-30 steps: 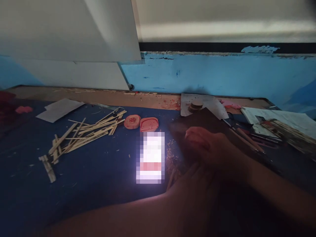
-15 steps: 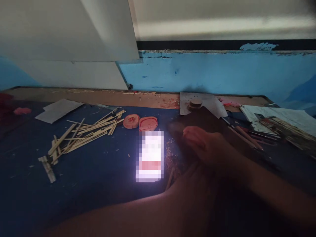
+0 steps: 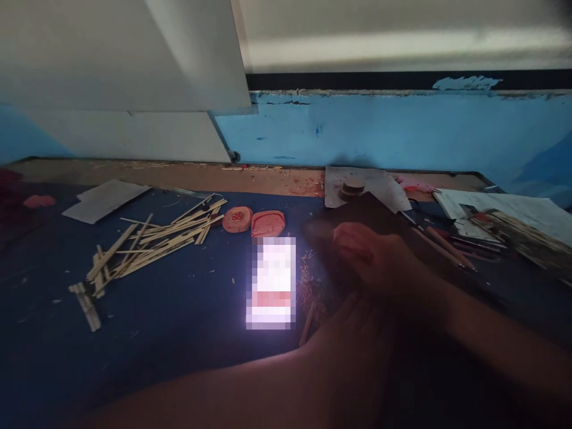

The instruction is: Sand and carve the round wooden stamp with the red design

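Note:
My right hand (image 3: 379, 256) is closed over a dark brown sheet (image 3: 379, 214), its fingers curled together. Whatever they hold, if anything, is too dim and blurred to make out. Nearer to me, my left hand (image 3: 348, 333) lies flat on the dark area beside it, fingers stretched out. Close to the left fingers are a small heap of shavings (image 3: 310, 283) and a short thin stick (image 3: 306, 325). Two flat reddish pieces lie farther left: a rounded one (image 3: 237, 219) with a flower-like mark and a squarish one (image 3: 268, 224) with a curved line.
A phone with a bright blurred screen (image 3: 272, 283) lies on the blue surface (image 3: 179, 322). Pale thin sticks (image 3: 165, 235) are scattered left. A round object (image 3: 353, 186) sits on paper (image 3: 388, 190). Pen-like tools (image 3: 447, 250) and a stick bundle (image 3: 527, 238) lie right.
My right hand has shifted very slightly to the right. The left hand stays nearly in place, and the things on the surface lie as before.

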{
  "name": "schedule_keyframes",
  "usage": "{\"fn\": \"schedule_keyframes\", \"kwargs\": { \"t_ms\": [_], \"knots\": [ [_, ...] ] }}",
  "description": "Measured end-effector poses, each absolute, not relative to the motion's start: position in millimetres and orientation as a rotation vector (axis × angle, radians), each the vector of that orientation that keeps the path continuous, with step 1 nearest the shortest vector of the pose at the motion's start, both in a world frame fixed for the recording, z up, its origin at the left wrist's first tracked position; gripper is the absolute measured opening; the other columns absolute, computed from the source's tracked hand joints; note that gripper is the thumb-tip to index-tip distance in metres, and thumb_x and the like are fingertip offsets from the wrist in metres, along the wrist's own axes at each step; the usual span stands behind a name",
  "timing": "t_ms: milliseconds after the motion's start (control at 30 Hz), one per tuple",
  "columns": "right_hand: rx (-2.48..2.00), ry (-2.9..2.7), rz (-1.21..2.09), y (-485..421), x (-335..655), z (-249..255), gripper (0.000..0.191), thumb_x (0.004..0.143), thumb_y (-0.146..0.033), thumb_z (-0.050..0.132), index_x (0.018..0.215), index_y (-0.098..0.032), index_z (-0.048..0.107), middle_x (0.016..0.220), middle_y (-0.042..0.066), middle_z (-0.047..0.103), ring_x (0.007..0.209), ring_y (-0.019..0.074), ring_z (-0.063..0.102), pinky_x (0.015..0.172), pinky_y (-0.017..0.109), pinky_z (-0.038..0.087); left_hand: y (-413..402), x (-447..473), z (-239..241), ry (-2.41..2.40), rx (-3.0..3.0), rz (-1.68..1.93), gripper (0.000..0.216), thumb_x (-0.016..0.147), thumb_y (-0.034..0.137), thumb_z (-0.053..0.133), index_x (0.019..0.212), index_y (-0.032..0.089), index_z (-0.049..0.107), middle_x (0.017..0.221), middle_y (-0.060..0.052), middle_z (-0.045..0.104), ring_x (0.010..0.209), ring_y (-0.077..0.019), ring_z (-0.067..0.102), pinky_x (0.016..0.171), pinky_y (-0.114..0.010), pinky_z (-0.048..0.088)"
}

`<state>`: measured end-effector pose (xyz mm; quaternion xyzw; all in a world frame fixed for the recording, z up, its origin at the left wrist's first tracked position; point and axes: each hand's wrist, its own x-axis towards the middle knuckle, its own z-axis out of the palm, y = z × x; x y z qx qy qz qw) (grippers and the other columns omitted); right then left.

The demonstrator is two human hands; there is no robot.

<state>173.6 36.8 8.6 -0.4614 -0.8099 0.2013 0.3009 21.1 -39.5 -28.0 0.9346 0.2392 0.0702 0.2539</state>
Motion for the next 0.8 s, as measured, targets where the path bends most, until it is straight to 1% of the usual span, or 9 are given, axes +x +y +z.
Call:
{"fn": "schedule_keyframes", "kwargs": {
  "t_ms": [100, 200, 267, 333, 467, 567, 633, 733, 800],
  "knots": [
    [-1.174, -2.185, 0.605, 36.6, 173.7, 8.9, 0.032, 0.097, -0.026, 0.063, 0.129, -0.032, 0.062, 0.121, -0.002, 0.078, 0.108, 0.0187, 0.076, 0.091, 0.028, 0.059, -42.3, 21.2, -29.3, 0.658, 2.541, 0.195, 0.101, 0.092, 0.051, 0.058, 0.164, 0.008, 0.003, 0.172, -0.023, 0.013, 0.157, -0.0463, 0.015, 0.126, -0.065, 0.018],
    [-1.226, -2.099, 0.529, 38.4, 173.5, 10.2, 0.031, 0.097, -0.025, 0.062, 0.128, -0.031, 0.062, 0.114, -0.003, 0.08, 0.101, 0.0181, 0.078, 0.086, 0.028, 0.06, -41.9, 22.0, -31.5, 0.651, 2.543, 0.191, 0.1, 0.093, 0.049, 0.058, 0.164, 0.005, 0.004, 0.171, -0.025, 0.016, 0.157, -0.045, 0.017, 0.126, -0.063, 0.018],
    [-1.198, -2.144, 0.582, 39.4, 173.1, 10.9, 0.03, 0.098, -0.025, 0.061, 0.127, -0.031, 0.062, 0.116, -0.003, 0.079, 0.104, 0.0179, 0.077, 0.087, 0.027, 0.06, -40.4, 22.4, -32.6, 0.648, 2.545, 0.189, 0.094, 0.095, 0.046, 0.055, 0.164, 0.007, 0.005, 0.171, -0.023, 0.017, 0.158, -0.0435, 0.017, 0.127, -0.063, 0.018],
    [-1.169, -2.186, 0.636, 40.4, 173.0, 10.9, 0.031, 0.097, -0.025, 0.062, 0.127, -0.031, 0.062, 0.119, -0.003, 0.078, 0.106, 0.0182, 0.076, 0.088, 0.027, 0.06, -39.1, 22.3, -32.6, 0.637, 2.547, 0.185, 0.092, 0.095, 0.045, 0.055, 0.165, 0.009, 0.006, 0.172, -0.021, 0.016, 0.158, -0.0432, 0.016, 0.127, -0.062, 0.019],
    [-1.276, -2.101, 0.465, 42.0, 174.1, 10.7, 0.035, 0.094, -0.024, 0.065, 0.128, -0.03, 0.062, 0.115, -0.001, 0.079, 0.101, 0.0202, 0.077, 0.089, 0.03, 0.06, -38.6, 21.1, -29.5, 0.606, 2.551, 0.18, 0.105, 0.089, 0.051, 0.061, 0.164, 0.004, 0.004, 0.171, -0.025, 0.013, 0.157, -0.0468, 0.015, 0.126, -0.064, 0.019],
    [-1.178, -2.192, 0.583, 40.3, 173.9, 11.8, 0.034, 0.095, -0.022, 0.063, 0.128, -0.031, 0.062, 0.122, -0.002, 0.077, 0.107, 0.0185, 0.075, 0.093, 0.029, 0.059, -38.6, 22.3, -27.9, 0.596, 2.546, 0.191, 0.106, 0.09, 0.056, 0.059, 0.164, 0.007, 0.002, 0.173, -0.023, 0.008, 0.157, -0.0471, 0.013, 0.126, -0.065, 0.017],
    [-1.182, -2.192, 0.602, 39.4, 173.6, 12.9, 0.033, 0.095, -0.023, 0.063, 0.127, -0.031, 0.063, 0.121, -0.002, 0.077, 0.106, 0.0185, 0.076, 0.091, 0.028, 0.059, -38.5, 23.7, -28.6, 0.602, 2.54, 0.195, 0.105, 0.091, 0.055, 0.059, 0.164, 0.007, 0.001, 0.173, -0.023, 0.007, 0.158, -0.0466, 0.013, 0.126, -0.064, 0.017],
    [-1.25, -2.105, 0.496, 39.6, 173.2, 14.2, 0.031, 0.095, -0.024, 0.063, 0.126, -0.029, 0.064, 0.117, 0.0, 0.078, 0.103, 0.0203, 0.077, 0.09, 0.03, 0.06, -38.9, 23.7, -29.8, 0.608, 2.53, 0.194, 0.106, 0.089, 0.051, 0.061, 0.164, 0.005, 0.001, 0.172, -0.025, 0.009, 0.157, -0.0464, 0.014, 0.126, -0.063, 0.018],
    [-1.194, -2.151, 0.586, 39.5, 172.7, 14.5, 0.03, 0.096, -0.024, 0.062, 0.126, -0.03, 0.064, 0.119, 0.0, 0.078, 0.107, 0.0202, 0.076, 0.093, 0.031, 0.059, -39.9, 21.8, -28.2, 0.619, 2.521, 0.2, 0.1, 0.092, 0.048, 0.059, 0.164, 0.007, 0.002, 0.172, -0.023, 0.011, 0.158, -0.0451, 0.015, 0.126, -0.062, 0.019]
  ]
}}
